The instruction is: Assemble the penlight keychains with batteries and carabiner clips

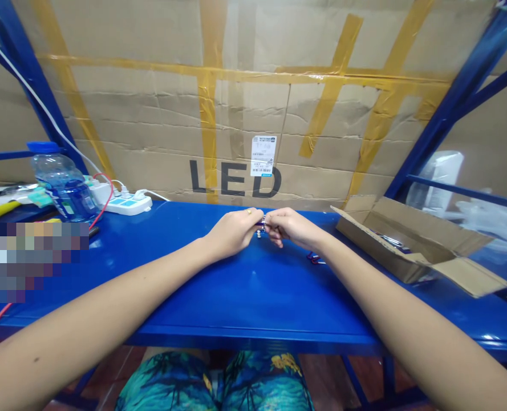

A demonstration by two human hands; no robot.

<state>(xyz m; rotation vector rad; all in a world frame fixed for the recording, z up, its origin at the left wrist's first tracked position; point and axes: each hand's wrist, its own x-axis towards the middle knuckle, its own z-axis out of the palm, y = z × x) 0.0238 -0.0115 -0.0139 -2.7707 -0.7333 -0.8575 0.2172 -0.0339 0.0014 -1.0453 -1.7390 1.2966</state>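
My left hand (234, 233) and my right hand (293, 226) meet just above the far middle of the blue table (236, 302). Both are closed in pinches on a small shiny metal piece (262, 222), mostly hidden by my fingers. A bit of it hangs below the fingertips, and its exact kind is too small to make out. To the right, partly behind my right forearm, a few small dark purple and silver pieces (315, 258) lie on the table.
An open cardboard box (377, 240) with shiny metal items stands at right. At left are a blue-capped bottle (63, 182), a white power strip (129, 204) and a red cable (106, 200). A large cardboard panel (159, 131) rises behind, between blue frame posts (433, 134).
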